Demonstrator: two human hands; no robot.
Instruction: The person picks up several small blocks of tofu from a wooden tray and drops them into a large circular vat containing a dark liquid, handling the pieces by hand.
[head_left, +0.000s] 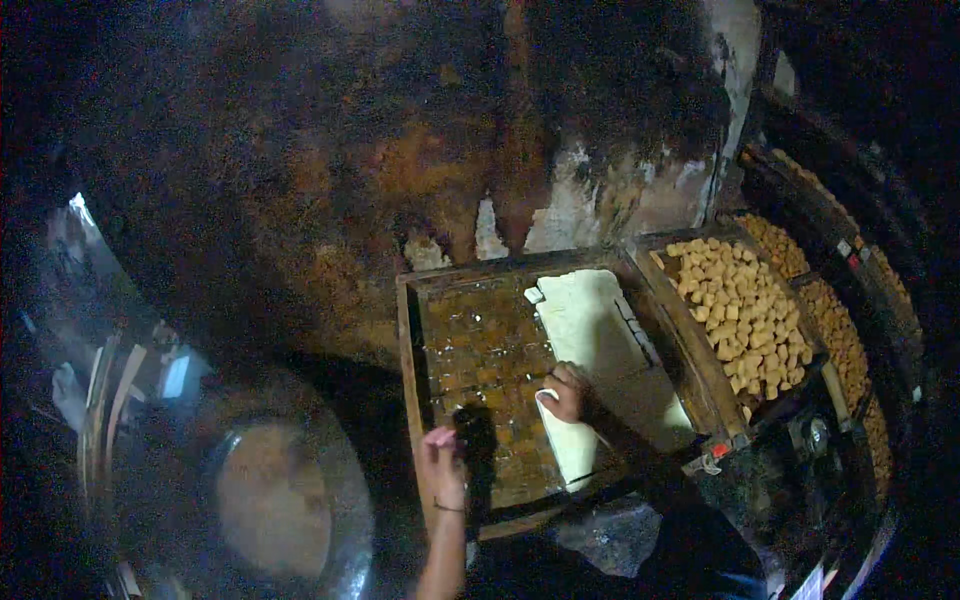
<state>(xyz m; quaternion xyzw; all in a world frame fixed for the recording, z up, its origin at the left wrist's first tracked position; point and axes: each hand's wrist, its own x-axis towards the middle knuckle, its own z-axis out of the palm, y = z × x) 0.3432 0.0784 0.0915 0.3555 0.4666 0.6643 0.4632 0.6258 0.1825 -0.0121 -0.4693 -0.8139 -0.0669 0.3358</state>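
A white, tofu-like slab (592, 315) lies along the right side of a wooden-framed tray (487, 330) with a woven base. Cut lines mark its right edge, and a small white piece sits loose at its upper left corner. My right hand (566, 394) rests at the slab's left edge with curled fingers; whether they grip it is hidden. Over the tray's lower left rim is my left hand (445, 469), a thin band on its wrist. Its fingertips are bunched and blurred, so I cannot tell if anything is between them. White crumbs dot the woven base.
Right of the tray, another wooden tray holds many golden-brown cubes (739, 315), with more brown pieces (836, 330) beyond. A large round metal vessel (352, 495) stands at lower left. A dark, stained wall (420, 165) rises behind the trays.
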